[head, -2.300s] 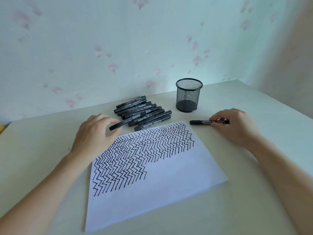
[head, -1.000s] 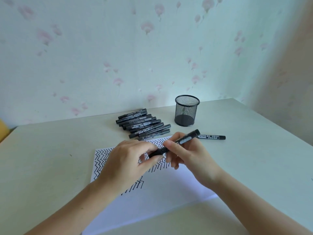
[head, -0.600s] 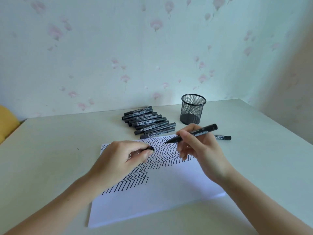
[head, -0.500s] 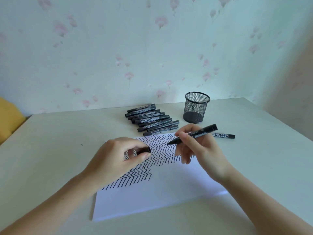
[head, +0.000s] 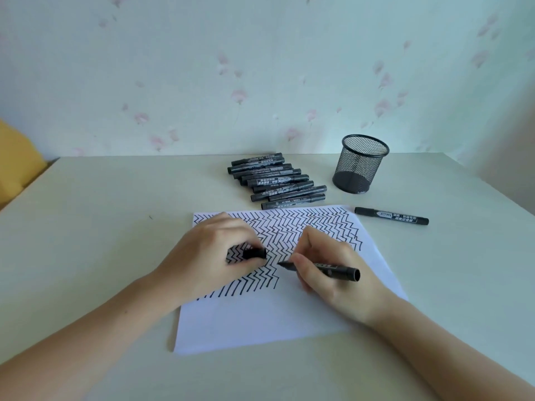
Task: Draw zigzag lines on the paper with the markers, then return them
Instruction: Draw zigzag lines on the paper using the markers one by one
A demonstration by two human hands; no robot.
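Gripped in right hand (head: 333, 273): uncapped marker (head: 327, 267), tip on paper (head: 260, 322) at frame centre. Pinched in left hand (head: 211, 256): cap (head: 254, 253). Above, marker row (head: 278, 180), lone marker (head: 390, 216), mesh cup (head: 360, 163) on counter (head: 101, 227).

pale table (head: 101, 241) against a wall (head: 260, 68) papered with faint pink flowers.

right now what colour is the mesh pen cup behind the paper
Black wire mesh, the pen cup, seen best in the head view.
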